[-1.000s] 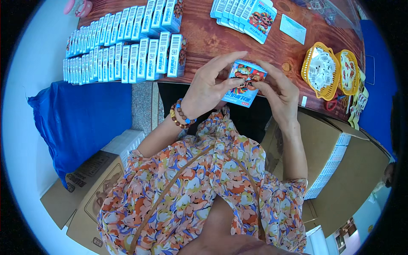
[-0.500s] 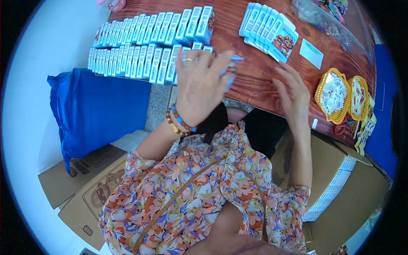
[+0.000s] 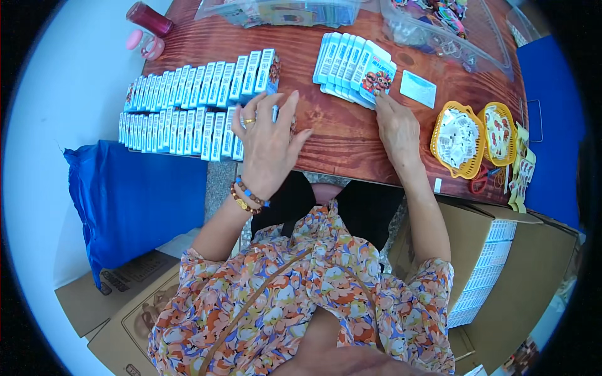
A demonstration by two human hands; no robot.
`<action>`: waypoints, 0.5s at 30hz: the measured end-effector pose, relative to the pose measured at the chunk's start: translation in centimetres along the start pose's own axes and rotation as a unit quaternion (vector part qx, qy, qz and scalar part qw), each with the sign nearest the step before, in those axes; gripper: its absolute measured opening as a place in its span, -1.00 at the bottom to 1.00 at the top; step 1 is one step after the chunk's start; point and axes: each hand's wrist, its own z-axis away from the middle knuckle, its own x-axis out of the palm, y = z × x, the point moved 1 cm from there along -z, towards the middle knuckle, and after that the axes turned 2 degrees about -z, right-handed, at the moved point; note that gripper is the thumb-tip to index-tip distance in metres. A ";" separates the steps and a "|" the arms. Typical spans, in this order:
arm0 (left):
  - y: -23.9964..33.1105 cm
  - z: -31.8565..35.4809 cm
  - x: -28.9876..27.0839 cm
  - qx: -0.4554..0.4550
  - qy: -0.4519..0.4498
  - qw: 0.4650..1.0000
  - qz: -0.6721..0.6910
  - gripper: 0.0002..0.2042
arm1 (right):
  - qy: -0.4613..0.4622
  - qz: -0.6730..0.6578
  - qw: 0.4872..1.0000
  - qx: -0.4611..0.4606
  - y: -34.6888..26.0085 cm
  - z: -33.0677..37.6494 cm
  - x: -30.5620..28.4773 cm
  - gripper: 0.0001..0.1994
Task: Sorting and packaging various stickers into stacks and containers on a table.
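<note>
My left hand [image 3: 268,141] is spread open at the right end of the front row of small blue-and-white boxes [image 3: 216,135]; its fingers partly cover the last boxes, and nothing shows in its grasp. A second row of such boxes [image 3: 216,83] stands upright just behind. My right hand [image 3: 399,133] has its fingertips closed on the lower edge of the front flat blue-and-white carton [image 3: 378,76], which has a cartoon picture. Several more flat cartons [image 3: 338,59] overlap in a fanned pile to its left.
Right of the pile are a pale blue card [image 3: 418,89], two yellow baskets [image 3: 437,139] of small pieces and red scissors [image 3: 479,182]. Clear plastic tubs [image 3: 414,53] stand at the back. A blue bag [image 3: 138,200] and cardboard boxes [image 3: 533,269] flank me below the table [image 3: 332,138].
My view has shifted, bringing more of the table's back into sight. My right hand has reached the flat carton and closed on its edge. My left hand has drawn back beside the front row.
</note>
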 end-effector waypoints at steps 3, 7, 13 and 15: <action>1.4 -0.7 -0.2 0.018 0.007 0.998 0.068 -0.34 | 0.136 -0.142 0.980 0.036 -0.6 1.0 -2.3 -0.66; 4.8 -1.2 3.0 -0.191 -0.108 0.765 0.605 -0.32 | 0.137 -0.172 0.973 -0.062 -2.8 4.1 -4.6 -0.67; 4.1 -0.9 4.1 -0.180 -0.197 0.675 0.688 -0.48 | 0.038 -0.205 0.976 -0.058 -3.8 6.6 -8.6 -0.73; 4.1 -0.3 3.8 -0.175 -0.216 0.665 0.693 -0.51 | 0.098 -0.357 0.916 0.158 -3.5 5.3 -10.3 -0.77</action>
